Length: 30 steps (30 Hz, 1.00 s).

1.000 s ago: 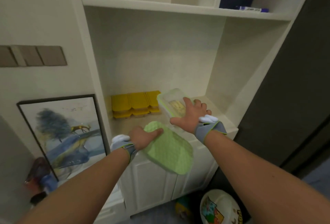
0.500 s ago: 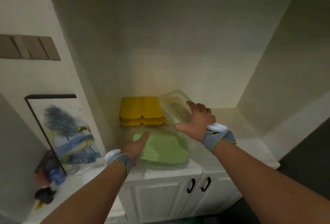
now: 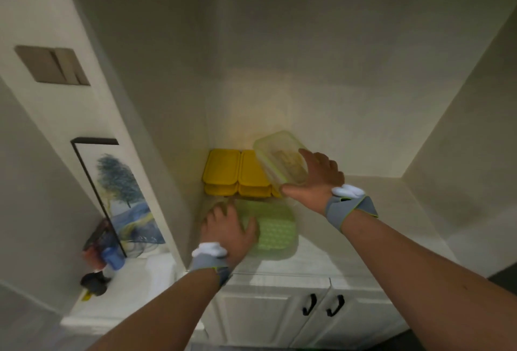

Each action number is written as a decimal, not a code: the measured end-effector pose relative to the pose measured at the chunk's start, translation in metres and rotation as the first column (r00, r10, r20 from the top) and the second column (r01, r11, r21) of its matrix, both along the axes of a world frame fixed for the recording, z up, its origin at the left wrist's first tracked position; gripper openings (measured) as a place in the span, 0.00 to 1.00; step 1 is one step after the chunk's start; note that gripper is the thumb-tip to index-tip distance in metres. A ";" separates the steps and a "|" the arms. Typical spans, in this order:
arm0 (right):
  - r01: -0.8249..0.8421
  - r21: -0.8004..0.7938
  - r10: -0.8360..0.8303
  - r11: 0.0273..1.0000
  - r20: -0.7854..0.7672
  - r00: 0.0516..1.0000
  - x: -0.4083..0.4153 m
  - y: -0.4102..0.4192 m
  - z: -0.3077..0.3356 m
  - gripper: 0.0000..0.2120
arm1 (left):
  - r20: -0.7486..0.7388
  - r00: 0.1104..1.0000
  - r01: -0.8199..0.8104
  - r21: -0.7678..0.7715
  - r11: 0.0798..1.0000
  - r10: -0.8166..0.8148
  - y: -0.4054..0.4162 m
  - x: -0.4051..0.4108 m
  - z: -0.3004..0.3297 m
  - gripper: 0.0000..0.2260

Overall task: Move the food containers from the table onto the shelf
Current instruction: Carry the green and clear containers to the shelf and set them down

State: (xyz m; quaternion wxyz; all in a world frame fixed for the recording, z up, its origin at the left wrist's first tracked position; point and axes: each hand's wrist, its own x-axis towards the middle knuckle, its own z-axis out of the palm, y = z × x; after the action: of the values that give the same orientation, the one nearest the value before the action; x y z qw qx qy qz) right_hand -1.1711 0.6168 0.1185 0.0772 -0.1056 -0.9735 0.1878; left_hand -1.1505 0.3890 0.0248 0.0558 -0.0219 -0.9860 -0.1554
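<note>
A flat container with a green textured lid (image 3: 272, 231) lies on the shelf (image 3: 391, 210), near its front edge. My left hand (image 3: 228, 231) rests on the lid's left part, fingers spread over it. My right hand (image 3: 314, 180) holds a clear container with a green rim (image 3: 279, 159), tilted, above the right end of the yellow stack. Yellow-lidded containers (image 3: 236, 175) sit stacked in two layers at the back left of the shelf. The clear container has something pale inside.
The shelf bay is enclosed by white walls left, back and right. Bare shelf surface lies to the right of my right hand. Below are white cabinet doors with black handles (image 3: 323, 304). A framed painting (image 3: 123, 196) and small objects (image 3: 100, 261) stand on the counter at left.
The green-lidded container went from tilted in front of the shelf to flat on it, with my left hand now on top. My right hand carried the clear container deeper, over the yellow stack.
</note>
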 end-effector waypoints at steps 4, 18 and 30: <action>-0.019 0.000 0.019 1.000 -0.046 0.999 -0.001 -0.007 0.002 0.50 | -0.015 0.861 0.505 -0.090 0.858 -0.508 0.024 0.022 -0.008 0.37; -0.040 -0.013 0.040 0.999 -0.005 0.999 0.009 -0.017 0.001 0.50 | 0.055 0.840 0.540 -0.156 0.827 -0.539 0.012 -0.014 -0.027 0.25; -0.116 -0.012 0.117 0.993 0.021 0.993 0.001 -0.027 -0.006 0.51 | 0.103 0.824 0.566 -0.177 0.805 -0.557 -0.003 -0.037 -0.026 0.24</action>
State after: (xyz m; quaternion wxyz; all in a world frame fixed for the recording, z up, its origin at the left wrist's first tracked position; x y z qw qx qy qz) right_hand -1.1704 0.5902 0.1122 0.0551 -0.0510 -0.9777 0.1959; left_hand -1.1874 0.3856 -0.0016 -0.0178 -0.3141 -0.9469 -0.0657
